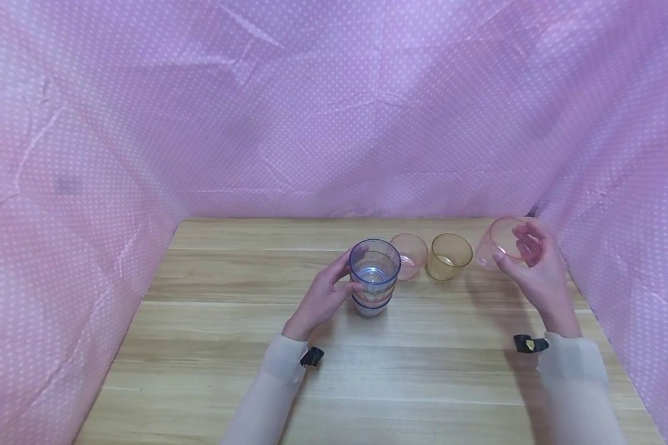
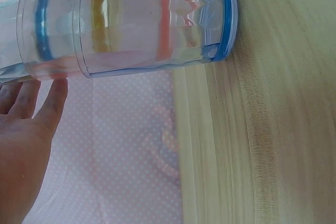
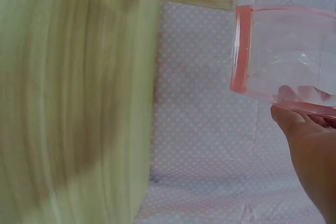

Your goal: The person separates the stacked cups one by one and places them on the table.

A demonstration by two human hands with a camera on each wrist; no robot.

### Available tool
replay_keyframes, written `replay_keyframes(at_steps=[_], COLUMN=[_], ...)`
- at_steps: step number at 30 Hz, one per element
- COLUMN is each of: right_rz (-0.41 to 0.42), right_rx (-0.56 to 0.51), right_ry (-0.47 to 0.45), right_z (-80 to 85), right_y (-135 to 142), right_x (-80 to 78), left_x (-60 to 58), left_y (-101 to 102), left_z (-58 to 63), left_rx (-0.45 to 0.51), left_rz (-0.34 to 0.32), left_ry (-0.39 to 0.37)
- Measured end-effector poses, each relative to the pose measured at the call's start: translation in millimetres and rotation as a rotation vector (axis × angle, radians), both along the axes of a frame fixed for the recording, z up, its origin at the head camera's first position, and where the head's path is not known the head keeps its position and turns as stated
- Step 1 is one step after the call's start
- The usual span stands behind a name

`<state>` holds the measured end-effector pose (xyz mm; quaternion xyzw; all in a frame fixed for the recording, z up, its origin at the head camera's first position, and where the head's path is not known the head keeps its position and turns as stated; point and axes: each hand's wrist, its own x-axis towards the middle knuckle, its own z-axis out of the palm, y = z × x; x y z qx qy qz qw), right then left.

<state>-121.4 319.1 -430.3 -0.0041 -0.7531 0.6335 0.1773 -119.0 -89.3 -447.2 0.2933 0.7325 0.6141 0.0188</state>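
My left hand (image 1: 324,298) grips the upper part of a stack of clear tinted cups (image 1: 374,272), thumb on the near side and fingers partly hidden behind it. Blue, yellow and pink bands show through the nested walls in the left wrist view, and the stack (image 2: 131,24) stands upright on the table. Over at the right, my right hand (image 1: 540,278) holds a single clear pink cup (image 1: 485,247) by its side. In the right wrist view this pink cup (image 3: 294,40) is raised off the table, its mouth upward.
A yellow cup (image 1: 449,258) stands on the wooden table (image 1: 211,346) between the hands. Another pink cup (image 1: 414,248) stands just behind and right of the stack. Pink dotted cloth (image 1: 256,123) walls the table's back and both sides.
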Motion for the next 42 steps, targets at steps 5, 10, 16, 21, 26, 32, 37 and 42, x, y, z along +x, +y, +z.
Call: replay_keyframes(at_steps=[5,10,16,21,26,32,37,42], right_rz=[0.028,0.029,0.046,0.065,0.095,0.127,0.149,0.164], right_rx=[0.007,0.152,0.263,0.297,0.326,0.318,0.295,0.298], right_ry=[-0.022,-0.132,-0.252,-0.262,-0.267,-0.293,-0.327,-0.352], right_z=[-8.8,-15.8,-23.2,-29.8,-35.3,-38.3,-37.5,-36.2], right_y=[7.5,16.0,23.6,25.1,27.7,29.1,28.6,27.3], right_x=[-2.8,-2.6,-1.8,-3.5,-7.0,-11.4,-13.9,-12.7], left_x=[1.6,3.7,3.4,1.0,-0.8,-3.8,-6.6,-8.5], left_y=[1.4,2.8,2.7,1.9,1.0,0.8,0.8,0.3], left_z=[-1.4,-2.4,-1.8,-1.1,-0.6,-0.2,0.0,1.3], left_rx=[0.003,0.003,0.002,0.003,0.01,0.027,0.034,0.027], left_rz=[0.002,0.009,0.008,0.004,-0.002,-0.01,-0.013,-0.012], left_ry=[0.012,0.009,0.005,0.0,-0.01,-0.011,-0.014,-0.022])
